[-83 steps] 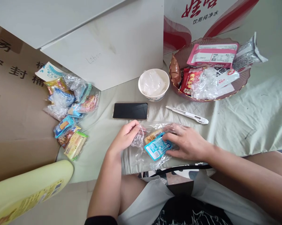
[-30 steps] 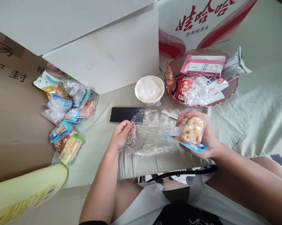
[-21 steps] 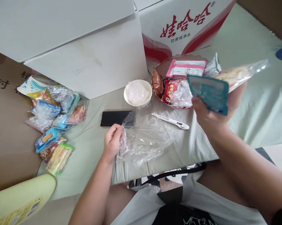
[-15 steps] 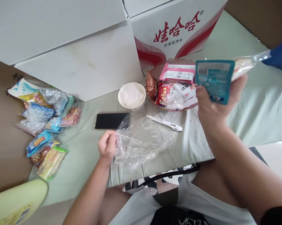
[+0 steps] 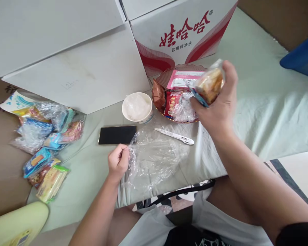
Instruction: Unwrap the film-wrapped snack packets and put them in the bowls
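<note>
My left hand [image 5: 117,161] is closed on the gathered edge of a clear plastic bag [image 5: 156,159], which lies spread on the cloth. My right hand [image 5: 219,111] is raised over the right side of a clear pinkish bowl [image 5: 166,77] and grips a wrapped snack [image 5: 210,83], brown and pale inside clear film. A blue packet edge shows beneath that snack, between thumb and fingers. In the bowl lie a pink-and-white packet [image 5: 178,82], a brown packet [image 5: 159,95], a red packet [image 5: 170,104] and crinkled clear wrap. A white utility knife [image 5: 174,136] rests just beyond the bag.
A black phone [image 5: 116,135] and a paper cup [image 5: 137,118] with clear plastic inside stand left of the bowl. Several snack packets [image 5: 50,182] are heaped at the left. White cartons [image 5: 79,75] and a red-marked box [image 5: 200,54] line the back. A blue object [image 5: 301,58] is at right.
My right hand has swung left toward the bowl and turned the snacks, so the blue packet now shows only an edge. My left hand stays on the plastic bag.
</note>
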Tool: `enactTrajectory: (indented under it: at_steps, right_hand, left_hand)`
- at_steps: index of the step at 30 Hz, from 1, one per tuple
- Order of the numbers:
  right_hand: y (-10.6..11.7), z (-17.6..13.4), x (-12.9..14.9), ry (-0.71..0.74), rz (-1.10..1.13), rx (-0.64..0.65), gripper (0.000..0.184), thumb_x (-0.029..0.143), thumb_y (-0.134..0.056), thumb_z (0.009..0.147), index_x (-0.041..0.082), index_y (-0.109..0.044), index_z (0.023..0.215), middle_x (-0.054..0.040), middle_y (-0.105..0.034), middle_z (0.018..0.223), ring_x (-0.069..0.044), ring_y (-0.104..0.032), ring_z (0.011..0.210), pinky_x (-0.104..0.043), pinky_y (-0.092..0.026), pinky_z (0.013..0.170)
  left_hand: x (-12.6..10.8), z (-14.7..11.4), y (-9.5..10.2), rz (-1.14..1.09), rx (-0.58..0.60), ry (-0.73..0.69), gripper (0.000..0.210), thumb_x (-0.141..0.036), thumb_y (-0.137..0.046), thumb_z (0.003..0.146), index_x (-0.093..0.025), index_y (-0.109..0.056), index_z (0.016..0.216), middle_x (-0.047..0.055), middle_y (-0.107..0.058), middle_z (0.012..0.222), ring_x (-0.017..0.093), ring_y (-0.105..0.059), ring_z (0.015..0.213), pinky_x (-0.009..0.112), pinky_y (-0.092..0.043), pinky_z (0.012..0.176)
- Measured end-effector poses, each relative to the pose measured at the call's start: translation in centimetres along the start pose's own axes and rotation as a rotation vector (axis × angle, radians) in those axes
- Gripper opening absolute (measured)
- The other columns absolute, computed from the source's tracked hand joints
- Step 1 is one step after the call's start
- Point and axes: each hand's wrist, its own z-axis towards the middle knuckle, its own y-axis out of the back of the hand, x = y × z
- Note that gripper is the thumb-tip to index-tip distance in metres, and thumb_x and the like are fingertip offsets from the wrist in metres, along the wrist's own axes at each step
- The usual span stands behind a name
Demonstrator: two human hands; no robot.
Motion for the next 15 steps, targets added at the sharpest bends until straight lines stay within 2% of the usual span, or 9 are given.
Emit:
enactTrajectory:
  at_steps: [3, 5, 9, 12, 15]
  right_hand:
    - [-0.8, -0.1, 1.5, -0.176, -0.079, -0.198, 0.101, 0.041, -0.075, 0.084, 0.030, -0.011, 0.160, -0.0210, -0.034, 0.147, -0.046, -0.036, 0.145, -0.065, -0.050, 0.101]
    - [-1.0, -0.1, 2.2, -0.185, -0.101, -0.204, 0.102, 0.042, -0.080, 0.079, 0.025, -0.018, 0.158, -0.0220, -0.037, 0.143, -0.046, -0.037, 0.143, -0.065, -0.050, 0.102]
    - [-1.1, -0.2, 1.9, -0.071, -0.129, -0.239, 0.080, 0.033, -0.069, 0.088, 0.030, -0.022, 0.153, -0.0192, -0.035, 0.148, -0.044, -0.033, 0.147, -0.065, -0.048, 0.105]
    - [-1.1, 0.1, 1.0, -0.007, -0.093, -0.295, 0.077, 0.027, -0.068, 0.088, 0.031, -0.020, 0.148, -0.0177, -0.038, 0.146, -0.040, -0.041, 0.143, -0.063, -0.046, 0.109]
    - [-1.3, 0.7, 0.3, -0.031, 0.052, -0.324, 0.078, 0.025, -0.070, 0.084, 0.027, -0.017, 0.142, -0.0167, -0.041, 0.143, -0.031, -0.051, 0.134, -0.056, -0.048, 0.111]
  left_hand:
    - [0.2, -0.1, 0.0, 0.032, 0.009, -0.007, 0.026, -0.034, -0.057, 0.086, -0.022, -0.055, 0.064, -0.003, -0.050, 0.050, 0.012, -0.045, 0.048, 0.025, -0.036, 0.052]
    - [0.4, -0.1, 0.1, 0.041, 0.016, -0.010, 0.025, -0.033, -0.057, 0.087, -0.022, -0.055, 0.065, -0.003, -0.049, 0.051, 0.012, -0.044, 0.049, 0.025, -0.035, 0.052]
    - [0.6, -0.2, 0.1, 0.034, 0.036, -0.027, 0.025, -0.032, -0.057, 0.088, -0.022, -0.054, 0.066, -0.004, -0.049, 0.052, 0.012, -0.044, 0.049, 0.025, -0.034, 0.052]
    - [0.6, -0.2, 0.1, 0.050, 0.035, -0.038, 0.026, -0.032, -0.056, 0.089, -0.022, -0.054, 0.066, -0.004, -0.049, 0.052, 0.012, -0.044, 0.049, 0.025, -0.034, 0.052]
    - [0.3, -0.1, 0.0, 0.070, 0.037, -0.042, 0.026, -0.033, -0.055, 0.090, -0.022, -0.053, 0.066, -0.004, -0.049, 0.052, 0.012, -0.044, 0.049, 0.025, -0.034, 0.052]
